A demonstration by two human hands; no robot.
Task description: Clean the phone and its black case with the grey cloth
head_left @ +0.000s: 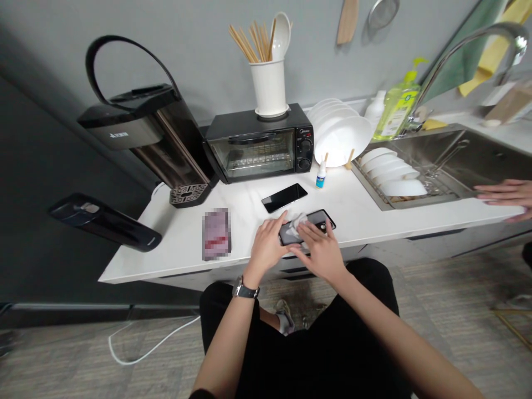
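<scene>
At the counter's front edge, a dark phone case [312, 220] with a camera cutout lies between my hands. My left hand [268, 243], with a watch on its wrist, grips the case's left end between thumb and fingers. A crumpled white tissue [297, 221] is pressed against the case under the fingers of my right hand [321, 248]. Just behind the case lies a black smartphone [285, 198], screen up. Further back and right, a small white bottle [321, 175] with a blue and yellow label stands upright.
A toaster oven [260, 147] bears a white utensil holder [269, 86]. Left are a water dispenser [166, 133], a dark tumbler [108, 221] and a blurred-out packet [216, 234]. Right are racked plates [343, 138], a sink [482, 158] with bowls [394, 172], and another person's hand [507, 195].
</scene>
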